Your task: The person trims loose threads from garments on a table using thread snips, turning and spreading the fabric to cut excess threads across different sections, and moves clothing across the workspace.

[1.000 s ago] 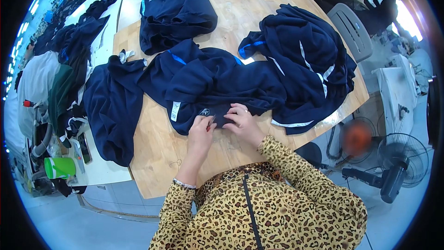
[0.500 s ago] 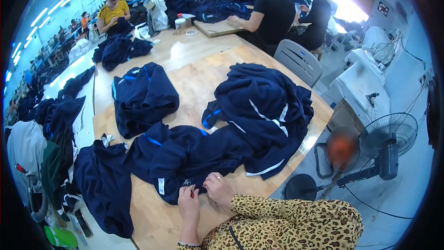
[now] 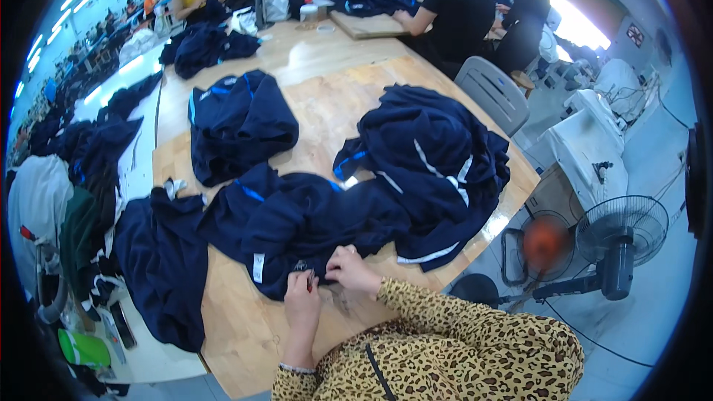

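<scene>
Hands at work on the near edge of a wooden table (image 3: 319,115): we have our left hand (image 3: 302,298) and right hand (image 3: 351,270) close together at the hem of a navy garment (image 3: 297,219) spread just in front of us, at six o'clock on the tabletop. The left thumb and forefinger pinch something small and dark at the cloth's edge, too small to tell whether it is a tool or a thread end; the right fingers are curled and pressed together on a fold of the same hem, just beside the left. Our leopard-print sleeves (image 3: 438,334) enter from the lower edge. Judging by how things lie, we are partway through the batch: a folded navy bundle (image 3: 238,122) sits at eleven o'clock, a rumpled heap with pale stripes (image 3: 434,160) at two o'clock touches the piece in hand, and another dark garment (image 3: 160,267) hangs over the table's edge at eight o'clock. Which piles are finished and which are waiting, we cannot tell. At twelve o'clock, well apart, other people work at further tables; a grey chair (image 3: 494,89) stands at one o'clock and a floor fan (image 3: 620,241) at four o'clock.
</scene>
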Demonstrator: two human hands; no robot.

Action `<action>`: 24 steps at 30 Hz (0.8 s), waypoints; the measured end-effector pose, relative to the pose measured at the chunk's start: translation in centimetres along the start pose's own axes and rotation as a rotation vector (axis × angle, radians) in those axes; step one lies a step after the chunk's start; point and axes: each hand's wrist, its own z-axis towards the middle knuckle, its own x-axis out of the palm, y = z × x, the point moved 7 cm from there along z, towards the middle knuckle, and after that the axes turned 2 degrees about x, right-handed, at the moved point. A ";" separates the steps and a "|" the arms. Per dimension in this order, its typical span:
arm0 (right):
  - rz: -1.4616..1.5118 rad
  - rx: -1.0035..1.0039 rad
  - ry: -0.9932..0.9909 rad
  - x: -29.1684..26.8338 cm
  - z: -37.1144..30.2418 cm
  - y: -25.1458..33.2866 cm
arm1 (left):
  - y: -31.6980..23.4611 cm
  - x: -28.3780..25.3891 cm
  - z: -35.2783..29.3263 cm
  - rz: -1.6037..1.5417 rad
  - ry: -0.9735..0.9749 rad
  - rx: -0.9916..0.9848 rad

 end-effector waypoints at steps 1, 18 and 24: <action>0.053 -0.021 0.048 -0.1 0.1 0.0 | 0.4 0.1 0.1 0.003 0.013 0.005; 0.977 0.262 0.405 -0.9 -0.4 -0.2 | 0.7 -1.4 0.7 -0.260 0.082 -0.141; 0.762 0.115 0.388 -0.9 -0.2 0.0 | -3.3 -4.2 -0.9 -0.102 0.106 0.061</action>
